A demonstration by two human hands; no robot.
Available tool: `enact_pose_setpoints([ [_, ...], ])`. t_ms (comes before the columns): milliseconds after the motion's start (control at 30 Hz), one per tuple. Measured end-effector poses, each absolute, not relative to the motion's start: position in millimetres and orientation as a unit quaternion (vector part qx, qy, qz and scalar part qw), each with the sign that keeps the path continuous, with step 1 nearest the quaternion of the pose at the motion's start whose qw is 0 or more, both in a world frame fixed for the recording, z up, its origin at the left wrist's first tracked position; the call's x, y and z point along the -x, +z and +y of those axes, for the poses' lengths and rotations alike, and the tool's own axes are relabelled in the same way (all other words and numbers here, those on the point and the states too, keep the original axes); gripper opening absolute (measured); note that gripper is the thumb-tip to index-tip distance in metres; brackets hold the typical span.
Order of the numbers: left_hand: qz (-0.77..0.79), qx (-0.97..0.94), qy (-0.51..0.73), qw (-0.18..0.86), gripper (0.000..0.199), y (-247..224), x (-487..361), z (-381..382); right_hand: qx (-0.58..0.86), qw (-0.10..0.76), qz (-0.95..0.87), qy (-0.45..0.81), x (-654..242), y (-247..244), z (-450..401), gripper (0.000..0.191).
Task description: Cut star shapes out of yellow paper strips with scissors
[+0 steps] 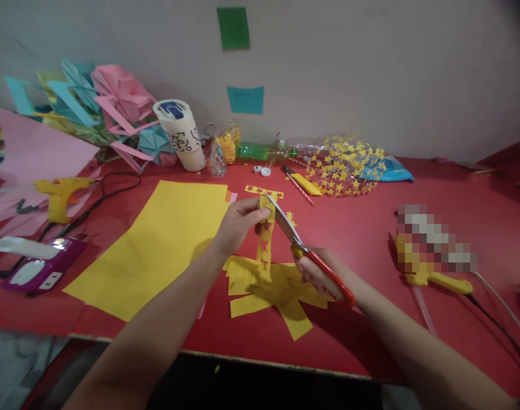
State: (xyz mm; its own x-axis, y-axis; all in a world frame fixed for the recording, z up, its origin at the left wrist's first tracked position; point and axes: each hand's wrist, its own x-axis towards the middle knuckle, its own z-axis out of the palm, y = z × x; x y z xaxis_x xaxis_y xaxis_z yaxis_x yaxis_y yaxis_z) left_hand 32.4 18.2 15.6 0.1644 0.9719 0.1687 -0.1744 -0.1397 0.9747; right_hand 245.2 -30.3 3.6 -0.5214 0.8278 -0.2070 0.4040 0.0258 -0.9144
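Note:
My left hand [241, 223] pinches a narrow yellow paper strip [264, 245] with star-shaped holes down its length. Red-handled scissors [328, 276] are gripped in my right hand [313, 267], their blades at the strip's top end beside my left fingertips. Below both hands lies a loose pile of yellow paper strips [291, 313] on the red table. Another strip with star cutouts [253, 189] rests just beyond my left hand. Small yellow stars [290, 217] lie behind the scissor blades.
Large yellow sheets [152, 250] lie at the left, near a yellow glue gun [61, 196] and a purple power socket [44, 265]. A white tumbler [183, 136] and a star-covered clear ball [345, 168] stand behind. Another yellow glue gun [447, 282] lies right.

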Motion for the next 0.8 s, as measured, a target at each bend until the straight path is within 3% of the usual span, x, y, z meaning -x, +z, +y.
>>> enact_pose_setpoints([
  [800,0.377,-0.531,0.526,0.547,0.018,14.9,-33.8,15.9,0.485,0.176,-0.653,0.554,-239.6,9.4,-32.6,0.057],
])
